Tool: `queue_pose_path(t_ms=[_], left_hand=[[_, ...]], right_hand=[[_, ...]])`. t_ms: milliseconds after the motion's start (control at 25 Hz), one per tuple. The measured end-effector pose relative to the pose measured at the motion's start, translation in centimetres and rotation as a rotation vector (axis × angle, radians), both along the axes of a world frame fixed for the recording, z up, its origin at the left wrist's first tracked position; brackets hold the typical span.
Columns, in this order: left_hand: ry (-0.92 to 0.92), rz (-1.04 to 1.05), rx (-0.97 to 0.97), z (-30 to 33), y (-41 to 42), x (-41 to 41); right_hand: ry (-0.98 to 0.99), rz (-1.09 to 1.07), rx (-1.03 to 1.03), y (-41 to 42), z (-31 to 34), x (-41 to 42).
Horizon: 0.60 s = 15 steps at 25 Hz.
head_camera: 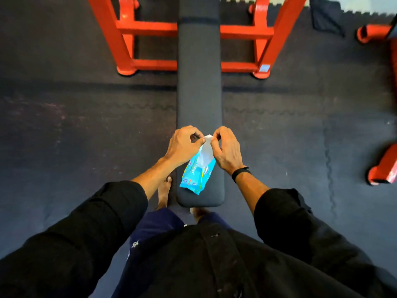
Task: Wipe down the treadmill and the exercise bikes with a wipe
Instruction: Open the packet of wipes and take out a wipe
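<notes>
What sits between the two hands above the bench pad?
In the head view, a white wipe, pinched by the left hand and right hand, rising from the blue wipe packet.

- One padded bench, the landmark, running up the middle
- One blue wipe pack lying on the near end of the bench
- One white wipe standing out of the pack above the bench
- Two hands over the bench: left hand, right hand
- One black wristband right of the bench
- One red frame straddling the far end of the bench
- Two bare feet at the near end of the bench
</notes>
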State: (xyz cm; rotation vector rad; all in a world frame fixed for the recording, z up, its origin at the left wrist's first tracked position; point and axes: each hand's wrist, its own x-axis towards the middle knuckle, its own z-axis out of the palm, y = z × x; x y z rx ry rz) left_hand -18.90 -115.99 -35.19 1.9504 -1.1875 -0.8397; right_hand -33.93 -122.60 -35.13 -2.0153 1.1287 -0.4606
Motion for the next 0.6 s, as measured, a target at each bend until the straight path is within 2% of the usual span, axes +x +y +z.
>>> queue_pose_path(t_ms=[360, 600], left_hand=[[0.034, 0.359, -0.198, 9.0, 0.8, 6.3], [0.053, 0.591, -0.309, 13.7, 6.7, 13.5]], right_hand=[[-0.243, 0.135, 0.157, -3.4, 8.8, 9.1], [-0.172, 0.524, 0.338, -1.0, 13.9, 18.0]])
